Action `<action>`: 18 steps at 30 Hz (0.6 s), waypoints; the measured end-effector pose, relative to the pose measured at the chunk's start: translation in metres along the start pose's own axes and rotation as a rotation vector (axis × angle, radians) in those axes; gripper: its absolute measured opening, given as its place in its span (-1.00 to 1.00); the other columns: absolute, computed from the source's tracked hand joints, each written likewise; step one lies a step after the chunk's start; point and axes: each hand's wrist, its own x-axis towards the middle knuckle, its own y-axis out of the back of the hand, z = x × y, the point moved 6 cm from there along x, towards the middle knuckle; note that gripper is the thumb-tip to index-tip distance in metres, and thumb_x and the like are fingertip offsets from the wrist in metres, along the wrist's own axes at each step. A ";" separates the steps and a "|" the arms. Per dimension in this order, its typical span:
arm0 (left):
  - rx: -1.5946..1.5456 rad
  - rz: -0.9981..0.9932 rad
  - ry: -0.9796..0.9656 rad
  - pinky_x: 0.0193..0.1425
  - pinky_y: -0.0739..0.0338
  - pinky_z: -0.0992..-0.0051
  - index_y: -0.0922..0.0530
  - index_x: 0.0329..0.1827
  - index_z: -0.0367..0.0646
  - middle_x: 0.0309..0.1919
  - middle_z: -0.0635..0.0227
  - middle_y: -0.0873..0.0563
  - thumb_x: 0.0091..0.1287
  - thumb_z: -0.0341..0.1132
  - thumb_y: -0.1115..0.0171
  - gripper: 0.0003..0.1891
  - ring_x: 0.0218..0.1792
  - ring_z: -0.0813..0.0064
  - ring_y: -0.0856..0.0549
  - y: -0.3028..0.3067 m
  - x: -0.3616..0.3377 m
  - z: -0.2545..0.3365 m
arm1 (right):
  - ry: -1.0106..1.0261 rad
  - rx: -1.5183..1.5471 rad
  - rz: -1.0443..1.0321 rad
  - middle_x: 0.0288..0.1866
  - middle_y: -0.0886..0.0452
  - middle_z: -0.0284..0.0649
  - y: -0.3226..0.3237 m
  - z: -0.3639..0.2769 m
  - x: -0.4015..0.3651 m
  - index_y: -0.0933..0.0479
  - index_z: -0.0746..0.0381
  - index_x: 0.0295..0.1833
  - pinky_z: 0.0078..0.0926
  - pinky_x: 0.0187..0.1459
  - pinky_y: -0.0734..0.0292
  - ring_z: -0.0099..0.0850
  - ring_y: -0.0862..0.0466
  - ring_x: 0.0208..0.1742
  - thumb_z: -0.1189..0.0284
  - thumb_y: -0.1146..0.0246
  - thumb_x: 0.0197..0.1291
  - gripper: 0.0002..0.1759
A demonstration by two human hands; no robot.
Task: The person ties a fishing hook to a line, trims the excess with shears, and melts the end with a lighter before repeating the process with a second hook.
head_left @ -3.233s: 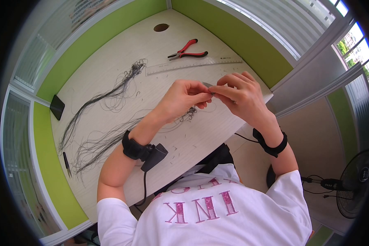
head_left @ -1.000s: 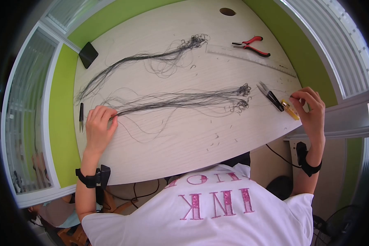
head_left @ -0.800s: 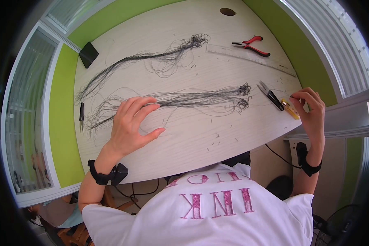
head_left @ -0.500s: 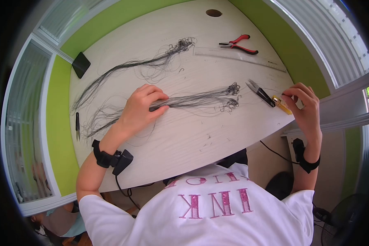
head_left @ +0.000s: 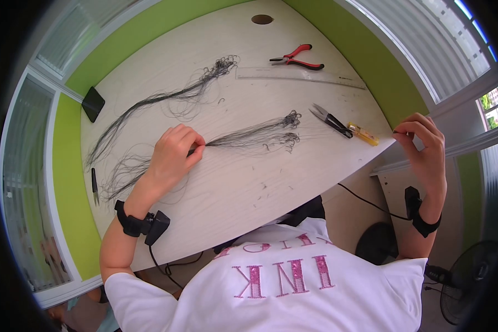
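Observation:
My left hand (head_left: 174, 155) is closed around a bundle of dark fishing line (head_left: 232, 138), pinching it between thumb and fingers on the table. To its right the strands fan out into two clusters of small fish hooks (head_left: 291, 118). Out past the table's right edge, my right hand (head_left: 424, 145) pinches thumb and forefinger together on a tiny dark end. Faint strands run from the hooks toward it; the exact end is too small to make out. Nearest to this hand lie a yellow lighter (head_left: 363, 134) and black-handled thread snips (head_left: 333, 122).
A second bundle of hooked line (head_left: 166, 98) lies farther back. Red-handled pliers (head_left: 297, 58) and a clear ruler (head_left: 301, 77) are behind the snips. Another pair of snips (head_left: 94, 185) lies at the left edge. Green panels (head_left: 365, 61) border the table (head_left: 216, 221).
My right hand has moved outward to the right, away from the lighter. My left hand stays on the bundle, now gripping it more tightly. The whole view has shifted slightly.

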 end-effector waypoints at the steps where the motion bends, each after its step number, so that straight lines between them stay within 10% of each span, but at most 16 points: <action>1: -0.003 -0.001 -0.002 -0.18 -0.47 0.39 -0.54 -0.41 -0.25 -0.42 0.27 -0.60 0.08 -0.50 -0.29 -0.92 -0.30 0.28 -0.58 -0.001 0.000 0.000 | -0.037 0.013 -0.011 -0.43 -0.54 -0.33 0.004 0.005 -0.009 -0.54 0.28 -0.39 -0.52 -0.29 -0.37 -0.46 -0.44 -0.44 0.65 -0.36 -0.11 -0.85; 18: -0.005 -0.016 -0.041 -0.15 -0.46 0.39 -0.54 -0.40 -0.24 -0.41 0.28 -0.60 0.09 -0.49 -0.29 -0.92 -0.29 0.28 -0.57 0.001 0.001 0.003 | -0.462 -0.233 0.047 -0.43 -0.53 -0.24 0.068 0.152 -0.122 -0.51 0.38 -0.34 -0.51 -0.34 -0.40 -0.46 -0.49 -0.44 0.59 -0.30 0.09 -0.91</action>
